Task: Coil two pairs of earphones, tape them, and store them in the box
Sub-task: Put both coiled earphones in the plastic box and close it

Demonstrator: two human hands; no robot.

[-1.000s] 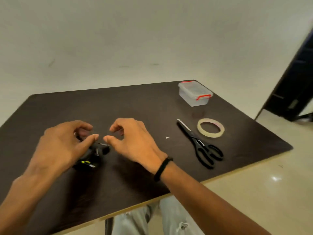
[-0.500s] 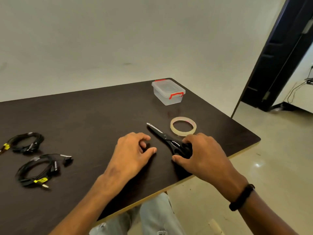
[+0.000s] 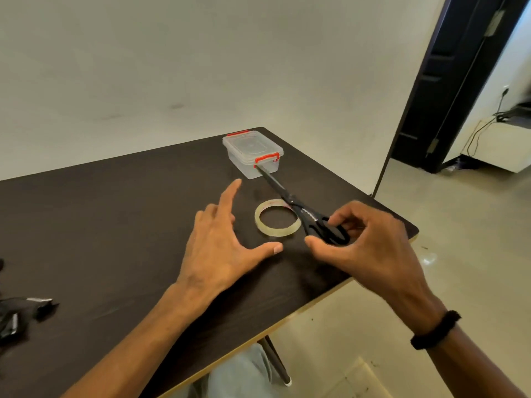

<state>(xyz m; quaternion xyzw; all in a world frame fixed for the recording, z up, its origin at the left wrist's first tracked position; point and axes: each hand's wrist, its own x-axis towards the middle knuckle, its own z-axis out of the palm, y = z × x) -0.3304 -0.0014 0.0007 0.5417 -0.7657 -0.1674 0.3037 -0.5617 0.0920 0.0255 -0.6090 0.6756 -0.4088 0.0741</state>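
Head view: earphones [image 3: 17, 314], a blurred dark bundle, lie at nine o'clock on the table [image 3: 115, 225]. Left hand [image 3: 221, 239] is spread near the tape roll [image 3: 277, 216]. Right hand [image 3: 370, 248] grips scissors [image 3: 304, 214], blades over the roll toward the closed clear box [image 3: 253, 153] at one o'clock; they could knock either.

arms: both bare to the frame edge, no sleeves showing
right wrist: black fuzzy band [image 3: 435, 330], snug around it
left wrist: bare
legs: light grey trousers [image 3: 238, 377] below the near edge
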